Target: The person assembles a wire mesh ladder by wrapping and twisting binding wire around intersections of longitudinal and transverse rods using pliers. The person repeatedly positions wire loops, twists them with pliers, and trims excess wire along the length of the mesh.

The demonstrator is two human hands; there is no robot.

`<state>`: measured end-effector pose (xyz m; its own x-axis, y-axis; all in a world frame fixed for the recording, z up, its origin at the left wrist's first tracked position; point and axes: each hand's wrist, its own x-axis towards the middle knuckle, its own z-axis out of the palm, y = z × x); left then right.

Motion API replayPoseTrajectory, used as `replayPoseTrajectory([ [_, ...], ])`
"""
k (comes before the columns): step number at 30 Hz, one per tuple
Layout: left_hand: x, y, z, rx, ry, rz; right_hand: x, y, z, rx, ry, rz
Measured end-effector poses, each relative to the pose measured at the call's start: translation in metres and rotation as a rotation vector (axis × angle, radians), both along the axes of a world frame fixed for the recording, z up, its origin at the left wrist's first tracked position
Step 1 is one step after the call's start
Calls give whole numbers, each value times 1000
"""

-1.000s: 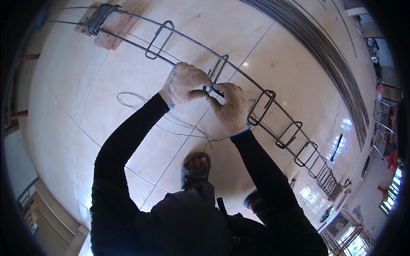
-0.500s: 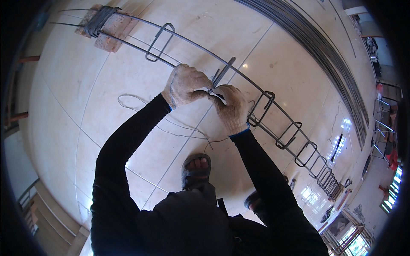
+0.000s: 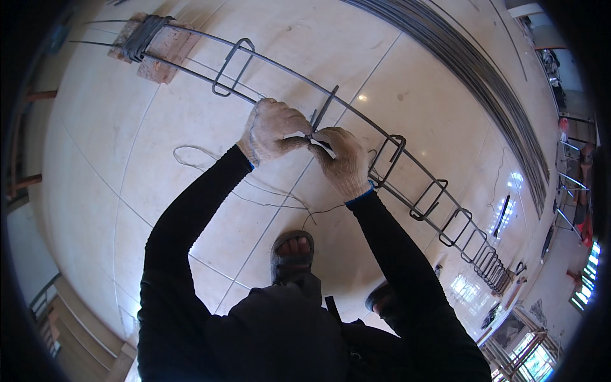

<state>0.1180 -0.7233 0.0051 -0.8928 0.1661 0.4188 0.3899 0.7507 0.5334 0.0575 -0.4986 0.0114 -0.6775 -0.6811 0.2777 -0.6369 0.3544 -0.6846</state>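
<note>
My left hand (image 3: 272, 132) and my right hand (image 3: 340, 159), both in off-white knitted gloves, meet at a corner of a bent steel stirrup (image 3: 327, 107) on the near bar of a long rebar frame (image 3: 293, 70). Each hand is closed, thumb and forefinger pinching thin tie wire at that joint; the fingertips hide most of it. Longer wire (image 3: 254, 184) lies in a loose loop on the tiles below, one strand running up toward my right wrist. The stirrup stands tilted between the two bars, just beyond my fingers.
Bundled bars (image 3: 153, 32) rest on a brick-like block (image 3: 167, 56) at the far left. Several more stirrups (image 3: 433, 200) hang along the frame to the right, bunched near its end. A stack of long steel rods (image 3: 471, 70) lies at the back right. My sandalled foot (image 3: 293, 251) is below.
Both hands stay pinched at the same joint, with only slight finger movement. The upright stirrup looks turned a little. The whole view has shifted slightly.
</note>
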Motion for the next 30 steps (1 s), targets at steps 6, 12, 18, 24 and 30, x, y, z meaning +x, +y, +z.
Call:
replayPoseTrajectory([
  [6,-2,-6,-11,-80,36,-55,-1,-3,-3,-49,-8,30],
  [12,0,-1,-20,-18,147,-24,-8,-1,0,-108,-90,34],
  [18,2,6,-22,3,199,39,-17,-2,2,-51,-182,-431],
  [24,1,7,-20,-29,164,26,-36,-19,-7,485,-588,-280],
  [30,9,13,-23,-88,225,161,-45,-63,1,388,-753,-147],
])
